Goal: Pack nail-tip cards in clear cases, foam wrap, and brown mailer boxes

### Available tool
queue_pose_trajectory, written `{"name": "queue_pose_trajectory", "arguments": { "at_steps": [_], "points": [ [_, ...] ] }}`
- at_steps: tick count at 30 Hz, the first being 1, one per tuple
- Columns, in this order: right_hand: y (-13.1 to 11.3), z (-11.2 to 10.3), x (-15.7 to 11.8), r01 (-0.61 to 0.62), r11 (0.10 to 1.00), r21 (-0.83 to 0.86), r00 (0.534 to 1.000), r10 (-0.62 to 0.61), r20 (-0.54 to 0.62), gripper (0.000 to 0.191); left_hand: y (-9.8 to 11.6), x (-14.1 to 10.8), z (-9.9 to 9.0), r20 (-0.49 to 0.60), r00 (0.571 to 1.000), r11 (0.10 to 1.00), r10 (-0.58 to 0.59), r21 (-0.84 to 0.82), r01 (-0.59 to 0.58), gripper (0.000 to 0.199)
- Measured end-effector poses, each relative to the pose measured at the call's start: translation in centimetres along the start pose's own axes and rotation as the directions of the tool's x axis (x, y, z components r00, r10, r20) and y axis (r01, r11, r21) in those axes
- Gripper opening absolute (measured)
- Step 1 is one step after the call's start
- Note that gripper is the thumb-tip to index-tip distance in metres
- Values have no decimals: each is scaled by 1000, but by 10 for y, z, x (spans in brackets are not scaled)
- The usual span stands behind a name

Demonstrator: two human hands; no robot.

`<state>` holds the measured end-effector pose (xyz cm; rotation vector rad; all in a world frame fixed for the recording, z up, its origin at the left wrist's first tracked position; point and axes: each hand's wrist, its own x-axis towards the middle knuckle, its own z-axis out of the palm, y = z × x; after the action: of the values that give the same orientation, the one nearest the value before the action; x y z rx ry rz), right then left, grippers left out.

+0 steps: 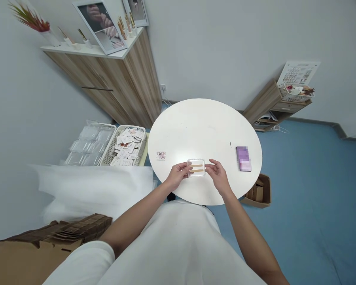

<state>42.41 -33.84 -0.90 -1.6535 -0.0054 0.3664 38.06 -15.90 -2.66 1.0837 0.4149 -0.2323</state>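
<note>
A small clear plastic box [198, 173] with two tan strips across it is held over the near part of the white round table [204, 130]. My left hand [178, 174] grips its left end, fingers closed over the edge. At the right end, my right hand [217, 174] is closed with its thumb and fingertips pinching the edge, while one finger is lifted away. A small card with pink patterns [161, 155] lies flat on the table to the left. Toward the right edge lies a purple and pink packet [243, 159], its surface blurred out.
Left of the table stand a white basket of printed cards [126, 147] and a basket of clear plastic cases [90, 142]. White foam sheets [97, 190] and flattened cardboard [56, 241] are nearer me. A cardboard box [259, 192] sits on the floor at right.
</note>
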Motion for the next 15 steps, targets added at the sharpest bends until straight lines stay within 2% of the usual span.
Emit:
{"name": "queue_pose_trajectory", "arguments": {
  "at_steps": [2,5,9,13,15],
  "points": [
    [2,0,0,-72,995,66,996,68,65,47,-1,-1,-1,19,1000,1000,-11,-2,11,37],
    [3,3,-1,-120,989,80,990,114,85,46,-1,0,-3,31,1000,1000,-4,31,3,41],
    [5,2,1,-149,984,97,986,140,92,46,0,1,-10,78,995,984,56,162,-68,60],
    [5,-2,3,-153,981,122,987,145,69,45,3,1,-19,205,965,876,165,419,-239,101],
    [4,-3,3,-168,976,140,984,158,79,44,5,1,-20,246,948,795,202,525,-305,107]
  ]
}}
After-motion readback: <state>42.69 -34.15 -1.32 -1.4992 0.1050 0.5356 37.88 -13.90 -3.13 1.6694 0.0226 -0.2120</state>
